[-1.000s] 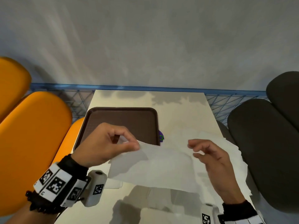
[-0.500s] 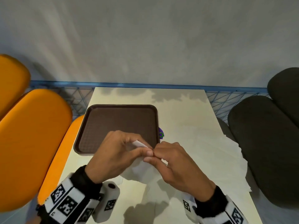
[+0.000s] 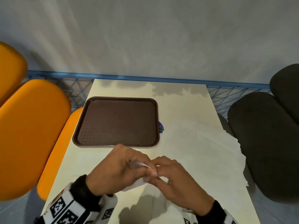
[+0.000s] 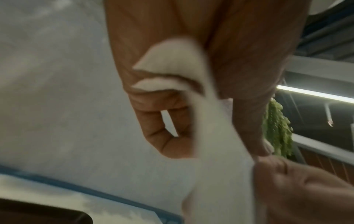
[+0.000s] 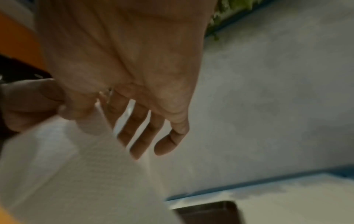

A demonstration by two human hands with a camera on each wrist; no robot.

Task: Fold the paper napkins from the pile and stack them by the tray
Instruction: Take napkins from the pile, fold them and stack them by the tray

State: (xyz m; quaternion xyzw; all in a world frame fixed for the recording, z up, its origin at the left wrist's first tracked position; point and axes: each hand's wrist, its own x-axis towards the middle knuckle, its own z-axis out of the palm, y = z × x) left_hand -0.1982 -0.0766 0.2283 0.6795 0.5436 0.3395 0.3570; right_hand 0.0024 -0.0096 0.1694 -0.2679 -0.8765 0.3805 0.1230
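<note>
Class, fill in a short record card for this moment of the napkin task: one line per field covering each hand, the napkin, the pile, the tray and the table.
left hand: pinches the napkin's top edge
right hand: pinches the same edge, fingertips meeting the left hand's
napkin: white, held above the table, hanging below the hands
pile: unfolded napkins on the right of the table
tray: brown, nothing on it, far left
table: pale top

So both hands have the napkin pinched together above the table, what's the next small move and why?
Probably lower the napkin to the bare table in front of the tray and press the crease flat. The left hand and right hand pinch its edges together in mid-air, so the fold looks loose, and no folded stack shows by the tray yet.
</note>
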